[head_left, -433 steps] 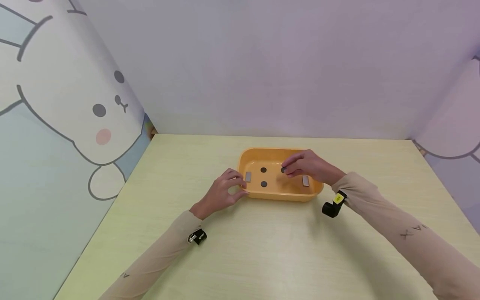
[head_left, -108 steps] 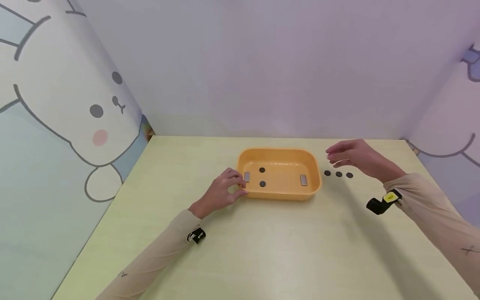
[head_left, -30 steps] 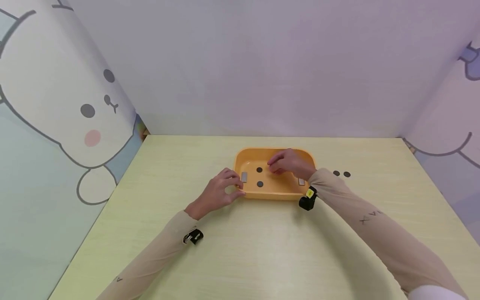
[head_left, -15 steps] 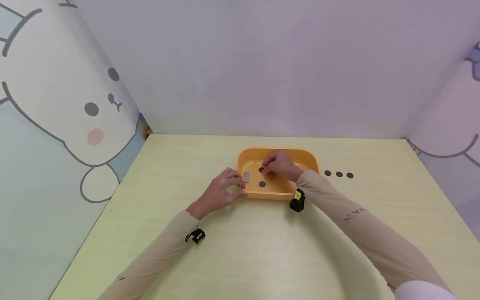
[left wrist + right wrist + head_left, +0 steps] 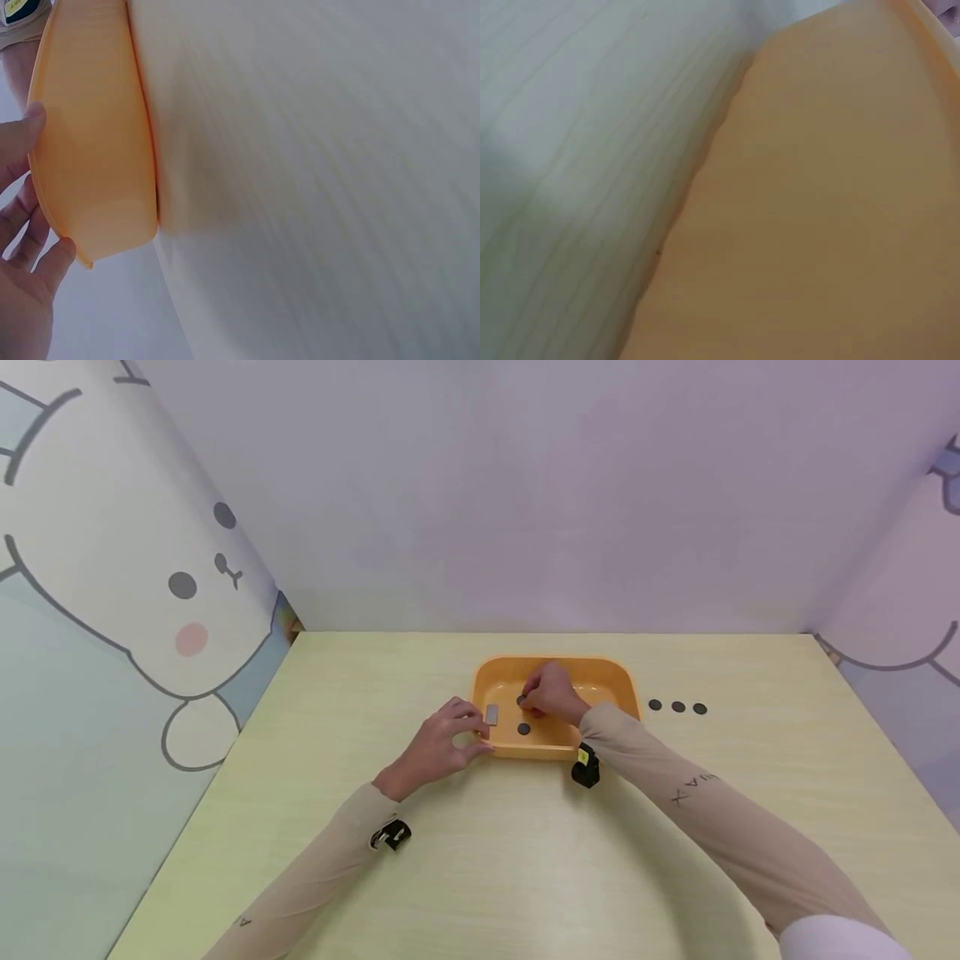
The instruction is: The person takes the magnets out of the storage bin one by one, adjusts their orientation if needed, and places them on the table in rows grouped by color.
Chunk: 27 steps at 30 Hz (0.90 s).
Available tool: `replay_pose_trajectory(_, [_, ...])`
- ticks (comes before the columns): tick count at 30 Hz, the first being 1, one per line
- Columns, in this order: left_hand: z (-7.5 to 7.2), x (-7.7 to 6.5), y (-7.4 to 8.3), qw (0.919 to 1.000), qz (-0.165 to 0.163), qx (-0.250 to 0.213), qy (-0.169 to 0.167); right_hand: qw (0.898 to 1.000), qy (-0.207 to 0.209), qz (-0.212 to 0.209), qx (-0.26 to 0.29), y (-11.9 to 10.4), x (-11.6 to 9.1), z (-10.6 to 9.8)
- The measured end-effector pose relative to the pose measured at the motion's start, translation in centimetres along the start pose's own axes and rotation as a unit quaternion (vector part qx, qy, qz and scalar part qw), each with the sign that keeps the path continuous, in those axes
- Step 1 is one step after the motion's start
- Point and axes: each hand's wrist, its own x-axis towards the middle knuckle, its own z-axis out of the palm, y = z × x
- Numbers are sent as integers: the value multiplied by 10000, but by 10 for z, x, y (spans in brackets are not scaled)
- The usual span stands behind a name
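An orange tray [image 5: 555,751] with rounded corners and raised sides stands on the table. My left hand [image 5: 437,747] grips its left end, thumb and fingers at the rim, as the left wrist view also shows. Inside the tray my right hand [image 5: 555,692] has its curled fingertips at a small dark disc [image 5: 521,701], pinching it and partly covering it. Another dark disc [image 5: 523,729] lies on the tray floor, nearer to me. A small grey rectangle [image 5: 492,715] is at the tray's left end. In the right wrist view only the tray's outer wall [image 5: 802,202] shows; the hand is hidden.
Three dark discs lie in a row on the table right of the tray, the middle disc [image 5: 678,707] among them. A pale wall [image 5: 555,502] rises behind the table [image 5: 495,868]. Cartoon-printed panels [image 5: 112,527] flank both sides.
Over the last second my right hand has moved left inside the tray, onto the upper disc. Earlier, a disc went from the tray's right part to the row outside. My left hand has stayed put.
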Motion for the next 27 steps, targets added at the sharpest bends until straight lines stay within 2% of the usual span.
replay_pose_trajectory(10, [0,1,2,9999,-132,11,-104,10000,7,20,86,-3,-3,-2])
replay_pose_trajectory(20, [0,1,4,9998,-166,27,-78,9946,-288,181,984,-4,-10,-22])
replay_pose_trajectory(25, [0,1,4,10000,-73,45,-24,9825,-595,307,1739,-2,-14,-34])
replay_pose_trajectory(27, [0,2,4,10000,-51,49,-14,9790,-756,368,1859,0,-15,-39])
